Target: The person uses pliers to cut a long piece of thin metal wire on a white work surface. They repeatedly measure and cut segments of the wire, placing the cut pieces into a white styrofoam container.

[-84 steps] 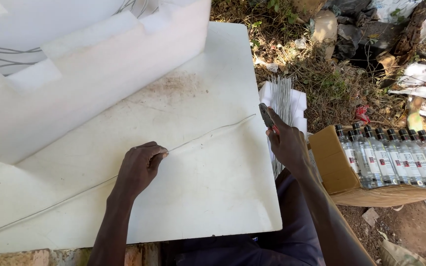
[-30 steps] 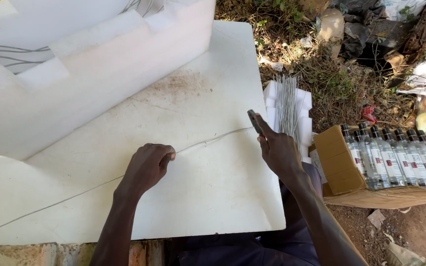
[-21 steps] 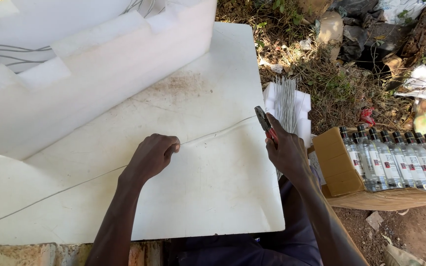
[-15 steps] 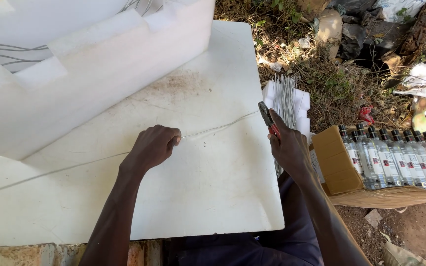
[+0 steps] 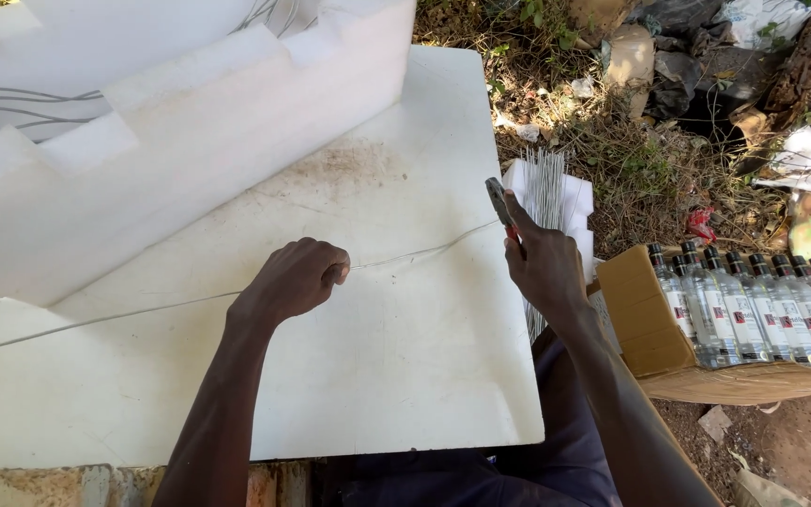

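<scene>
left hand (image 5: 295, 280) pinches wire (image 5: 143, 307) on white board (image 5: 405, 376) | right hand (image 5: 544, 265) clamps pliers (image 5: 500, 205) at wire's right end | risk: wire slips, whips toward fingers

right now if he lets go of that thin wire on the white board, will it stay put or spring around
The wire probably holds its shape: it runs nearly straight from the left hand across the white board. It looks light, so it likely slides easily on the smooth surface. The pliers suggest it resists hand-breaking.

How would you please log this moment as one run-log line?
left hand: pinching wire on white board | right hand: gripping pliers at wire's end | bottles: boxed, right
</scene>
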